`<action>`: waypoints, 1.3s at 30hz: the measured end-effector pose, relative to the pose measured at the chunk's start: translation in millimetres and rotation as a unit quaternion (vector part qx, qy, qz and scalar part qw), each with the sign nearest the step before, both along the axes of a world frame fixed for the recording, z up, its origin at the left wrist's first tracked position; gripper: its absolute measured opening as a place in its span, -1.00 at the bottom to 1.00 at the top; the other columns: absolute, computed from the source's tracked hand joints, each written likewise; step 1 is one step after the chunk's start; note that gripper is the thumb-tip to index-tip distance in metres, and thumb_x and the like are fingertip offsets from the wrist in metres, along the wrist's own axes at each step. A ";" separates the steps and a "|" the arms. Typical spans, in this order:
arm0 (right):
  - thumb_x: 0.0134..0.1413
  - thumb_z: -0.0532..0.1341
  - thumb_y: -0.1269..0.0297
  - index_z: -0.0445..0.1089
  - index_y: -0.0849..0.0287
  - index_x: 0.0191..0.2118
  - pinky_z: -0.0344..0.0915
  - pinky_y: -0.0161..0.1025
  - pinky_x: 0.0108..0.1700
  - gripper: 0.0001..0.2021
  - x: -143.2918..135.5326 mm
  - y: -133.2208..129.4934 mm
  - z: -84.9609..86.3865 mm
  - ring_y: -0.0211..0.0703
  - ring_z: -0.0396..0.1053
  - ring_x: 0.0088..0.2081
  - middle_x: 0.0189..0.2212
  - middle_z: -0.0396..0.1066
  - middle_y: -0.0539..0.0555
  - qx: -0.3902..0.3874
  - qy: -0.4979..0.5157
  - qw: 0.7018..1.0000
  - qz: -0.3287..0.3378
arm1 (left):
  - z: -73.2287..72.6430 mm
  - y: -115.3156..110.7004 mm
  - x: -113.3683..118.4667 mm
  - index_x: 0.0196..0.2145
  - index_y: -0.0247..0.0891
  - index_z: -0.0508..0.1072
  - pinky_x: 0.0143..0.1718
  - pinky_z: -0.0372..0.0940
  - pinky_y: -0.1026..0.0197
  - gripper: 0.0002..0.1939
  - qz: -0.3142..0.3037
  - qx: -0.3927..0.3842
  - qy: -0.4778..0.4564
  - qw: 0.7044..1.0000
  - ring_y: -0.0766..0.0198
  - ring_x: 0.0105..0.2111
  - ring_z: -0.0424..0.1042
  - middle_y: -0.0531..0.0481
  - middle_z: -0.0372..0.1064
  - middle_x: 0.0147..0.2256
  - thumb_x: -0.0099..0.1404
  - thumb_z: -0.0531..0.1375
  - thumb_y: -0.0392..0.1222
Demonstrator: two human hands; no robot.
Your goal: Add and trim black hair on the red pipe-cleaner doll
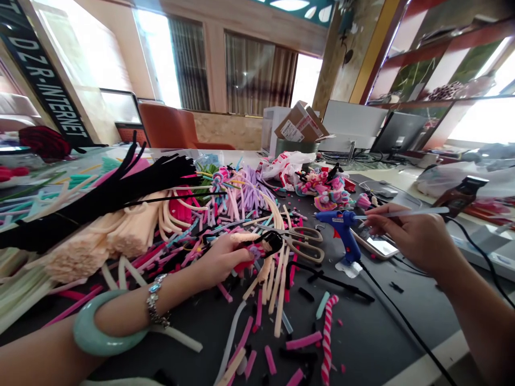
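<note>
My left hand (225, 257) is closed round a small pipe-cleaner figure (257, 252) with a black top and pink and red parts. Scissors (306, 241) with beige handles lie just beyond it. On the right, my right hand (406, 230) pinches a translucent glue stick (418, 213), whose front end is at the back of a blue glue gun (341, 228). Whether that end is inside the gun I cannot make out. The gun stands on the dark table, its nozzle pointing left, above a whitish patch (349, 268). A phone (376, 244) lies partly behind my right hand.
Bundles of black pipe cleaners (100, 195) and cream ones (92, 246) fill the left. Cut pieces litter the middle, with a pink-white twisted stick (329, 338) in front. The gun's black cord (406, 321) runs front right. A dark bottle (461, 195) and monitors (354, 123) stand behind.
</note>
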State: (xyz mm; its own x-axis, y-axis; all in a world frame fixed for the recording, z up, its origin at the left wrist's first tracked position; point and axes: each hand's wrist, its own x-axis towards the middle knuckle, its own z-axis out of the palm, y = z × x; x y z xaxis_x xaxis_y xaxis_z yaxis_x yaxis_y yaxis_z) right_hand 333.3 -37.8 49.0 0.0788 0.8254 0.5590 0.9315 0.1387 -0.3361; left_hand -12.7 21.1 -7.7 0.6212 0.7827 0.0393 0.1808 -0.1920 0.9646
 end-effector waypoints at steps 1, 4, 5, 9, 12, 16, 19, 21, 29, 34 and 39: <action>0.04 0.09 0.04 0.46 0.13 -0.48 0.32 -0.25 -0.44 -0.67 -0.6 0.0 0.3 -0.13 0.49 -0.52 -0.45 0.54 0.07 -0.010 0.009 1.000 0.001 | 0.0 -0.2 -0.1 -0.12 -0.34 0.49 -0.70 0.06 0.41 -0.64 0.004 -0.005 0.000 1.000 0.40 -0.65 0.27 0.10 0.27 -0.59 0.13 0.09 -0.24; 0.03 0.11 0.02 0.46 0.13 -0.44 0.32 -0.22 -0.41 -0.68 -2.0 1.9 -1.2 -0.09 0.49 -0.51 -0.51 0.53 0.07 -0.010 0.022 1.000 -0.020 | -1.4 0.0 -0.9 -0.05 -0.34 0.47 -0.69 0.06 0.40 -0.58 0.011 -0.018 -0.002 1.000 0.40 -0.66 0.26 0.10 0.29 -0.59 0.13 0.11 -0.22; 0.03 0.13 -0.01 0.47 0.12 -0.43 0.32 -0.20 -0.39 -0.68 -1.9 3.0 -2.7 -0.07 0.49 -0.50 -0.55 0.52 0.05 -0.005 0.017 0.999 -0.031 | -2.0 0.2 -1.1 -0.04 -0.34 0.46 -0.69 0.05 0.40 -0.58 0.010 -0.020 -0.004 1.000 0.40 -0.66 0.26 0.09 0.30 -0.59 0.13 0.11 -0.21; -0.02 0.20 -0.09 0.48 0.11 -0.38 0.29 -0.20 -0.36 -0.65 1.0 6.3 -10.7 -0.06 0.49 -0.49 -0.62 0.48 0.00 0.012 0.010 0.998 -0.063 | -3.5 1.0 -1.6 -0.09 -0.34 0.48 -0.69 0.04 0.40 -0.62 0.007 -0.030 -0.010 0.999 0.39 -0.64 0.27 0.08 0.29 -0.58 0.15 0.13 -0.17; -0.03 0.21 -0.11 0.49 0.12 -0.35 0.31 -0.20 -0.36 -0.63 2.0 7.3 -13.8 -0.06 0.49 -0.49 -0.59 0.49 0.02 0.010 0.048 0.997 -0.055 | -4.0 1.6 -1.6 -0.16 -0.34 0.50 -0.66 0.08 0.40 -0.68 0.002 -0.037 -0.013 0.999 0.41 -0.63 0.26 0.10 0.25 -0.57 0.15 0.12 -0.19; -0.09 0.21 -0.14 0.49 0.14 -0.37 0.32 -0.16 -0.34 -0.59 -3.1 8.4 -13.0 -0.03 0.48 -0.48 -0.58 0.49 0.06 0.004 0.081 0.995 -0.056 | -5.7 2.6 -1.9 -0.18 -0.35 0.49 -0.63 0.15 0.38 -0.69 0.004 -0.040 -0.014 0.999 0.41 -0.64 0.25 0.11 0.22 -0.56 0.16 0.12 -0.19; -0.17 0.25 -0.15 0.48 0.14 -0.36 0.31 -0.12 -0.32 -0.57 -5.2 10.6 -12.8 0.00 0.49 -0.44 -0.51 0.52 0.09 -0.003 0.080 0.994 -0.081 | -6.8 3.2 -2.3 -0.18 -0.36 0.49 -0.63 0.16 0.37 -0.69 0.004 -0.039 -0.013 0.999 0.39 -0.62 0.26 0.10 0.23 -0.55 0.16 0.14 -0.17; -0.24 0.29 -0.17 0.47 0.13 -0.26 0.31 -0.12 -0.34 -0.51 -2.3 12.7 -13.8 0.02 0.49 -0.41 -0.46 0.53 0.09 -0.028 0.092 0.992 -0.086 | -6.8 3.4 -2.4 -0.19 -0.36 0.50 -0.62 0.17 0.36 -0.69 0.004 -0.039 -0.014 0.999 0.39 -0.63 0.26 0.09 0.24 -0.55 0.15 0.14 -0.16; -0.28 0.28 -0.26 0.44 0.16 -0.40 0.24 -0.19 -0.51 -0.48 5.8 19.1 -22.7 -0.06 0.39 -0.57 -0.59 0.45 0.08 -0.184 -0.033 0.980 -0.064 | -5.5 3.2 -2.3 -0.10 -0.33 0.49 -0.63 0.18 0.37 -0.63 0.001 -0.038 -0.021 0.999 0.40 -0.63 0.26 0.09 0.27 -0.55 0.15 0.14 -0.17; -0.23 0.23 -0.27 0.36 0.16 -0.55 0.18 -0.20 -0.52 -0.50 -6.2 27.9 -42.6 -0.08 0.33 -0.56 -0.60 0.39 0.09 -0.180 -0.105 0.976 -0.055 | -1.5 0.7 -0.3 -0.12 -0.34 0.49 -0.69 0.11 0.40 -0.63 0.008 -0.044 -0.021 0.999 0.38 -0.63 0.28 0.07 0.31 -0.57 0.13 0.12 -0.19; -0.23 0.26 -0.14 0.23 0.13 -0.70 0.13 -0.21 -0.50 -0.56 -9.9 38.1 -60.2 -0.13 0.24 -0.58 -0.66 0.25 0.02 -0.111 -0.011 0.992 -0.062 | 5.8 -2.4 1.7 -0.10 -0.38 0.46 -0.74 0.04 0.42 -0.60 0.021 -0.088 -0.046 0.995 0.38 -0.65 0.29 0.06 0.32 -0.61 0.10 0.12 -0.21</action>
State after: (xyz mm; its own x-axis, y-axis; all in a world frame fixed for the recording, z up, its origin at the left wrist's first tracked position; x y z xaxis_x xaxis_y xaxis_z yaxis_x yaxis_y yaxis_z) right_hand 323.4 0.3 -11.1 0.1764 0.9133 0.3672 0.9444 -0.0518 -0.3247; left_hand -11.0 18.7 -1.9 0.5875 0.8079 -0.0461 0.0948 -0.0121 0.9954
